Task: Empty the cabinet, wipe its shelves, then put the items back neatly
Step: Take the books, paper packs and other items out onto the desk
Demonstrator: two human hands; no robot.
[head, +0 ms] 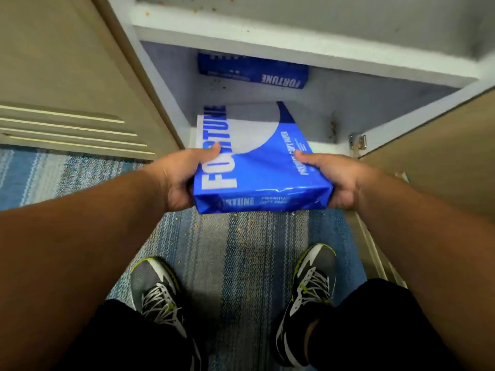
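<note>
I hold a blue and white ream of copy paper (257,162) at the mouth of the open cabinet, its far end over the bottom shelf (334,108). My left hand (179,175) grips its left side with the thumb on top. My right hand (334,178) grips the right side the same way. A second blue ream (251,69) lies at the back of the bottom shelf, partly hidden under the upper shelf (267,41). Brown crumbs dot both shelves.
The left cabinet door (67,76) and right cabinet door (442,151) stand open on either side. Below is blue striped carpet (227,258) with scattered crumbs. My two sneakers (158,290) stand close in front of the cabinet.
</note>
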